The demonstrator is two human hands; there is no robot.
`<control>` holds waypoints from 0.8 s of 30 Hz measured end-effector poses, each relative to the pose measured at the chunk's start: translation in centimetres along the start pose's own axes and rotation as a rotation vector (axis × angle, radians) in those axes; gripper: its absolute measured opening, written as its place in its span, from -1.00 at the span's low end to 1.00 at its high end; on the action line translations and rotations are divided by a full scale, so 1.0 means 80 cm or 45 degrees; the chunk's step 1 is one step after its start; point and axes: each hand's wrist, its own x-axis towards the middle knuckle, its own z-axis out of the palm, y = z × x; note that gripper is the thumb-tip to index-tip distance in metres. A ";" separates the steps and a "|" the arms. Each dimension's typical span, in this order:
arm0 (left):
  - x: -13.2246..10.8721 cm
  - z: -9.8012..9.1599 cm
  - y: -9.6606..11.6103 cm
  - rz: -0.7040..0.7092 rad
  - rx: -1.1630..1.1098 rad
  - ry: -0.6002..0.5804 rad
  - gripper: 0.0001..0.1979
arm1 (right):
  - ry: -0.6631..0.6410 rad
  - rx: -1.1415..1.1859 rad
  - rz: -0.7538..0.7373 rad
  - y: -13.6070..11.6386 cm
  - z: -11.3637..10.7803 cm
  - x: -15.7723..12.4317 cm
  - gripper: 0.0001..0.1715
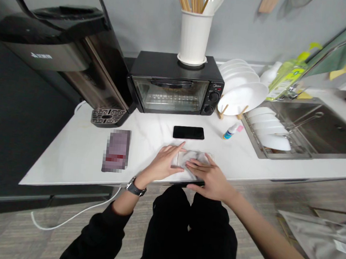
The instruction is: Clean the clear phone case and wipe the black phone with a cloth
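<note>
"Midea" (pixel 217 85) on toaster oven (pixel 175 84), dispenser logo (pixel 41 55) too blurred

This is a kitchen. A toaster oven (pixel 169 95), racked white plates (pixel 243 98) and a metal sink (pixel 331 128) line the pale counter (pixel 149 123).

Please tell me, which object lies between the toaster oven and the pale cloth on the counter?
In the head view, a smartphone lies on the counter between the toaster oven and the pale cloth.

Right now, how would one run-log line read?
left hand: at left end of pale grey cloth; right hand: on the cloth; beyond: black rectangular phone; right of phone: small white blue-labelled bottle
</note>
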 end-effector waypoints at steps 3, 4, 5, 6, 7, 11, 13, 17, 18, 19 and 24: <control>0.000 -0.003 -0.002 -0.030 0.006 0.007 0.00 | -0.025 0.024 -0.064 -0.001 0.006 0.029 -0.27; -0.001 -0.003 -0.003 -0.038 0.007 0.014 0.00 | -0.014 -0.003 -0.049 0.005 0.003 0.028 -0.29; -0.002 -0.003 -0.003 -0.041 0.006 0.021 0.01 | 0.001 -0.037 -0.021 0.012 -0.002 0.020 -0.31; -0.002 -0.002 -0.003 -0.038 0.002 0.029 0.03 | 0.018 -0.074 0.010 0.020 -0.008 0.007 -0.32; -0.002 -0.001 -0.002 -0.032 -0.003 0.036 0.04 | 0.039 -0.105 0.040 0.025 -0.013 -0.007 -0.32; 0.000 0.003 0.001 0.020 -0.025 0.024 0.10 | 0.027 -0.050 -0.002 0.017 -0.005 -0.024 -0.31; 0.001 0.002 0.002 0.032 -0.020 0.019 0.10 | -0.010 0.029 -0.076 0.003 0.009 0.001 -0.30; -0.001 -0.001 0.003 -0.006 0.005 0.040 0.04 | 0.002 -0.004 -0.063 0.009 0.010 0.025 -0.34; -0.002 -0.001 0.003 -0.011 0.000 0.043 0.04 | 0.012 -0.034 -0.036 0.017 0.004 0.015 -0.34; -0.003 -0.001 0.004 -0.016 -0.008 0.045 0.05 | 0.019 -0.063 -0.012 0.024 -0.003 0.000 -0.34; -0.001 0.004 0.007 -0.012 -0.028 0.037 0.07 | 0.009 -0.062 -0.036 0.019 -0.013 -0.036 -0.34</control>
